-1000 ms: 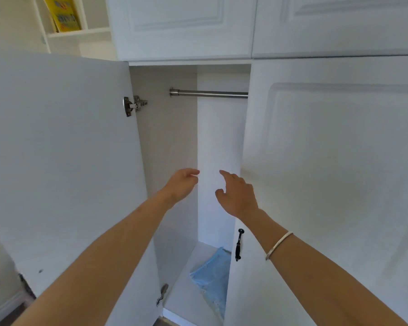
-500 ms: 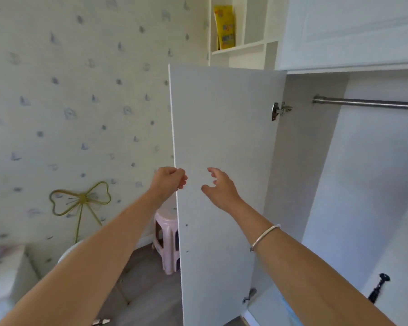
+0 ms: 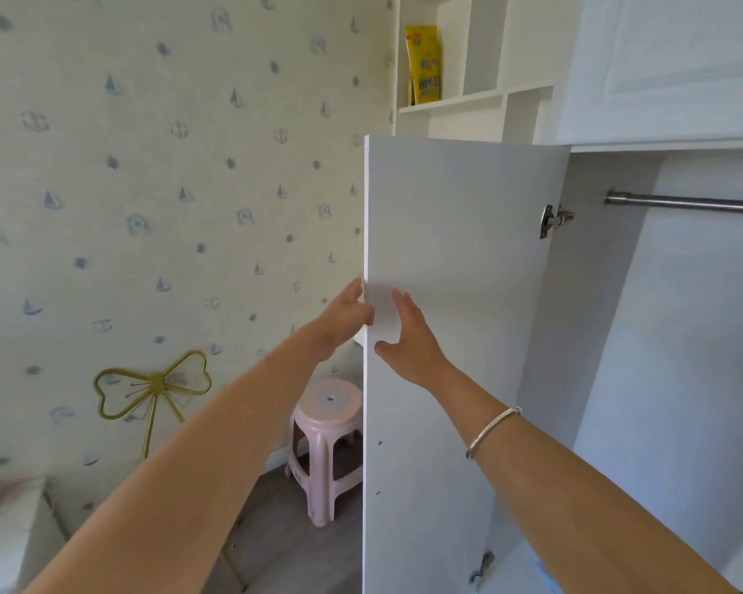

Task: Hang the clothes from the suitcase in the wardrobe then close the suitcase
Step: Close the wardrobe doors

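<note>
"Two hands at the wardrobe door (image 3: pixel 455 233), middle of the frame. How far along is this?"

"Barely begun, I'd judge. The door stands open, and the rail (image 3: pixel 687 204) at the upper right is bare: nothing is hung."

"And the clothes, the suitcase?"

"Neither is in the picture. So all the hanging is left, and closing the suitcase after it."

"What are the hands doing?"

"The right hand (image 3: pixel 410 342) lies against the door's inner face, fingers straight and together, thumb spread wide. The left hand (image 3: pixel 346 315) is at the door's free edge, fingers close together and nearly straight. Whether its thumb pinches the edge I cannot tell; the view is too soft there."

"Anything else?"

"A pink stool (image 3: pixel 327 426) at lower centre, beyond the door, and a yellow packet (image 3: pixel 423 64) on a shelf at the top."
</note>
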`<state>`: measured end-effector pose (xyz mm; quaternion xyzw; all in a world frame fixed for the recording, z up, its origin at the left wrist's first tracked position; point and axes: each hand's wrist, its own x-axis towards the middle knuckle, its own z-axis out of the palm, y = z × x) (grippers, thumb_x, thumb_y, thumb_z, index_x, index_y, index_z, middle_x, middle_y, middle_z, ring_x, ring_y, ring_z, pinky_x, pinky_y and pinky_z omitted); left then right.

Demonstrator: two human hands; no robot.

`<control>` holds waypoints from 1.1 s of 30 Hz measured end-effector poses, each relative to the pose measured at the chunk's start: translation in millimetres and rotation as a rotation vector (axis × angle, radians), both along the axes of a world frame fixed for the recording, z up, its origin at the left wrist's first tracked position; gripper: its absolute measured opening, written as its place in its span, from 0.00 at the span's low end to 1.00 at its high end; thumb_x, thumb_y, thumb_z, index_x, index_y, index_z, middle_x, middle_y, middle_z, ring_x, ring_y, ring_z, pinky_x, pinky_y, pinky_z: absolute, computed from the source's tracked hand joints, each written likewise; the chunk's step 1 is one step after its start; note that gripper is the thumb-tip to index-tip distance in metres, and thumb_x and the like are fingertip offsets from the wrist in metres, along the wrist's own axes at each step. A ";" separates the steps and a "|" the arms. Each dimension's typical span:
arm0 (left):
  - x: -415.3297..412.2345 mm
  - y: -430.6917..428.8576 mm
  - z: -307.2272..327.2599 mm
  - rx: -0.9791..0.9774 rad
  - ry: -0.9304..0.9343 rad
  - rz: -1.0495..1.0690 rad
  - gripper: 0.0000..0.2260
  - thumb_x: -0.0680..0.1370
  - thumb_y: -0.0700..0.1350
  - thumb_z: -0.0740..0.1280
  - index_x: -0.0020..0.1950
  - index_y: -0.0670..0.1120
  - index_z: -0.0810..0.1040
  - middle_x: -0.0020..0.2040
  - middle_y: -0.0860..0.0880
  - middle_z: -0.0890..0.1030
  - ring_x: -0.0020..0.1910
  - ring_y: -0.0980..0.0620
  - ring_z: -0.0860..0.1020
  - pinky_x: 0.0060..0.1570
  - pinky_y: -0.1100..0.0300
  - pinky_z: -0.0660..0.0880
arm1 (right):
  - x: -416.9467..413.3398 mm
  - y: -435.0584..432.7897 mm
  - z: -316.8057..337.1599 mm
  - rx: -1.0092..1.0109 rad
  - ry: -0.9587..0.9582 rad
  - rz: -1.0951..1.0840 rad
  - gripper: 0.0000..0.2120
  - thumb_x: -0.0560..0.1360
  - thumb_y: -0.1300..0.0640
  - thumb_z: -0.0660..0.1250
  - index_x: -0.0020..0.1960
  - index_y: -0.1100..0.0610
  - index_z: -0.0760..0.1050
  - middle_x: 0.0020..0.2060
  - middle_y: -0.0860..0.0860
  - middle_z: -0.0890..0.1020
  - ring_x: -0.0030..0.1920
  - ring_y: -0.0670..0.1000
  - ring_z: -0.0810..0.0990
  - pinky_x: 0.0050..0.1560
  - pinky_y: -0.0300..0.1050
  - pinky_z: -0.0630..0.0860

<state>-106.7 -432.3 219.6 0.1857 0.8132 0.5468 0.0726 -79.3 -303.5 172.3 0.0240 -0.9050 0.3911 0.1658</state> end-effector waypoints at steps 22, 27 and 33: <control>103.7 65.5 -19.7 0.149 0.187 -0.333 0.25 0.74 0.26 0.56 0.64 0.46 0.75 0.52 0.51 0.81 0.45 0.62 0.81 0.40 0.76 0.71 | 119.8 77.8 -9.3 -0.244 0.562 -0.227 0.31 0.73 0.53 0.72 0.73 0.52 0.64 0.66 0.47 0.72 0.63 0.43 0.73 0.58 0.36 0.75; 129.9 131.8 -33.4 0.093 0.297 -0.509 0.33 0.72 0.25 0.53 0.68 0.54 0.73 0.62 0.52 0.79 0.61 0.57 0.77 0.58 0.66 0.74 | 173.7 151.6 -6.4 -0.176 0.545 -0.289 0.27 0.76 0.52 0.69 0.72 0.50 0.64 0.64 0.46 0.75 0.60 0.45 0.77 0.56 0.51 0.79; 159.3 224.4 -45.2 -0.020 0.470 -0.674 0.33 0.74 0.26 0.53 0.75 0.50 0.64 0.73 0.56 0.68 0.71 0.63 0.64 0.69 0.68 0.62 | 226.2 237.0 1.5 0.696 0.636 -0.785 0.30 0.76 0.45 0.64 0.75 0.53 0.60 0.75 0.56 0.63 0.74 0.58 0.64 0.70 0.52 0.64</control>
